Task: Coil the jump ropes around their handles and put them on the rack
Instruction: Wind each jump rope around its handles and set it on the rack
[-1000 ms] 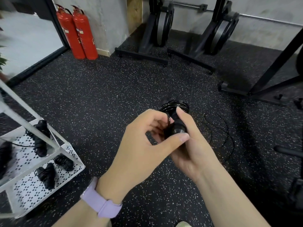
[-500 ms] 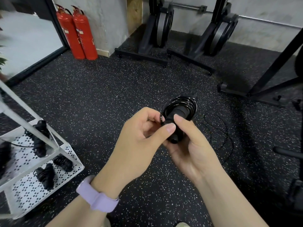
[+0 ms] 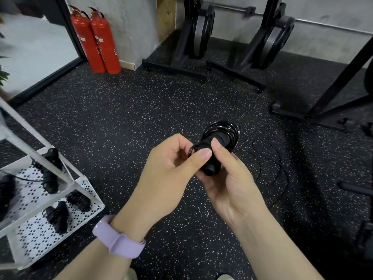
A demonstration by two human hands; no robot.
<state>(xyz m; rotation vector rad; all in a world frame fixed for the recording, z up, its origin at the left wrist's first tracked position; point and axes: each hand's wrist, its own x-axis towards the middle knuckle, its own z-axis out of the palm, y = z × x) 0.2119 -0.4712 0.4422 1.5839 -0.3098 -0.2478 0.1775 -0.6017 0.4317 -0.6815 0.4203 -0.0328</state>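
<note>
Right hand fingers clasp the black handles; left hand fingers pinch the rope coiled round them, long axis pointing away up-right; slack trails to the floor at right, the rack lying well off left

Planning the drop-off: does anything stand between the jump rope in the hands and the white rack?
Nothing visible does. Both the left hand and right hand hold the jump rope; only bare floor shows between it and the rack at lower left.
</note>
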